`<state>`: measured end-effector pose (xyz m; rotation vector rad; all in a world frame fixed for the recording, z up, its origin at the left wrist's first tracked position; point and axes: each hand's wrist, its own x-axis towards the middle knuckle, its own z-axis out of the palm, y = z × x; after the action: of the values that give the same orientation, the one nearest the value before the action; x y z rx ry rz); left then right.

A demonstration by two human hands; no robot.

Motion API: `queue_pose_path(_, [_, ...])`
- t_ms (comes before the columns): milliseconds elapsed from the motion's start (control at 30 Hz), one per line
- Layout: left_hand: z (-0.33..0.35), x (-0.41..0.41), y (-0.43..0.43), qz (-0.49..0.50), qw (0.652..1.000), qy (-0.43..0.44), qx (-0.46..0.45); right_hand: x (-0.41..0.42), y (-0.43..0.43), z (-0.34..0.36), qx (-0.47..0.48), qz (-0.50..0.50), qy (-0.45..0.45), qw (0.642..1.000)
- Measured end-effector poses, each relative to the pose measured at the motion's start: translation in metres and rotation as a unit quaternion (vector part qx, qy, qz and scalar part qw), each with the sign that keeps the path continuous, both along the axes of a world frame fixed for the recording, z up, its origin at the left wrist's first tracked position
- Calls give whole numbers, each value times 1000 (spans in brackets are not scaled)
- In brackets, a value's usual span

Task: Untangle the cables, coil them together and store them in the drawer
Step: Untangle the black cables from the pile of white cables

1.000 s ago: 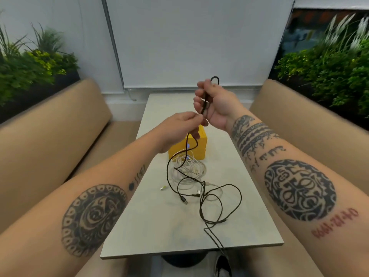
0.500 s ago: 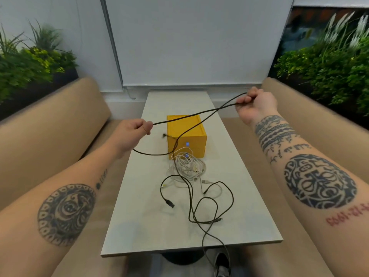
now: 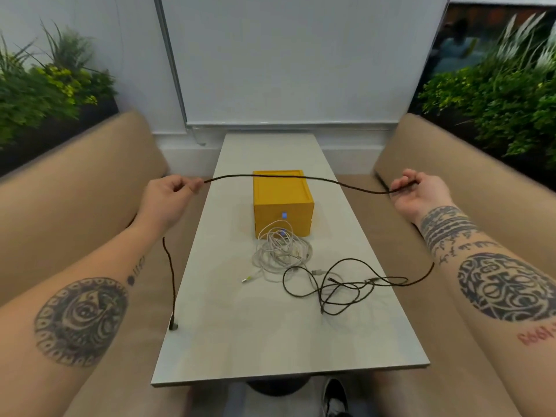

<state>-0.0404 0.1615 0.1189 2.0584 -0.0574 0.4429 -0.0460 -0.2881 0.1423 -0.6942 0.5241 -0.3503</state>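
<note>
Head view: left hand [image 3: 168,195] and right hand [image 3: 421,194] pinch black cable [image 3: 301,177].

Both forearms (each tattooed) extend forward, spread wide apart. The left hand [image 3: 170,195], knuckles up, pinches the black cable [image 3: 276,175] between thumb and fingertips; the right hand [image 3: 421,195], palm up, holds it in curled fingers.

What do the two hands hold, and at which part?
The black cable. The left hand pinches it a stretch above its hanging plug; the right hand curls its fingers round it further along, before the part tangled on the table.
</note>
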Motion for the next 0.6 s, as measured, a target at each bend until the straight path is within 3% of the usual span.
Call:
queue_pose_path(100, [5,1,-10,-21,1000,-2,-9,-5,4,-1,-62,56,21,996])
queue_pose_path(200, [7,3,-17,-46,999,-2,-13,-8,17,-6,-166,154,114,967])
queue_pose_path(267, [13,2,-23,-70,998,-2,-1,-11,32,-6,-329,201,220,896])
queue_pose_path(333, [23,0,-33,-98,995,-1,14,-11,45,-5,-538,173,305,766])
queue_pose_path(367, [30,-3,-40,-114,993,1,29,-15,57,-1,-607,142,287,727])
queue_pose_path(400, [36,-4,-48,-129,991,5,45,-18,73,4,-635,141,226,725])
queue_pose_path(433, [43,-7,-57,-143,988,7,57,-24,93,11,-650,174,132,728])
queue_pose_path(500, [54,-11,-77,-174,982,-4,69,-39,137,27,-683,297,-22,667])
queue_pose_path(567, [62,-15,-92,-199,976,-23,91,-46,167,29,-709,343,-90,609])
queue_pose_path(600, [66,-16,-93,-204,973,-27,108,-47,175,30,-707,331,-99,618])
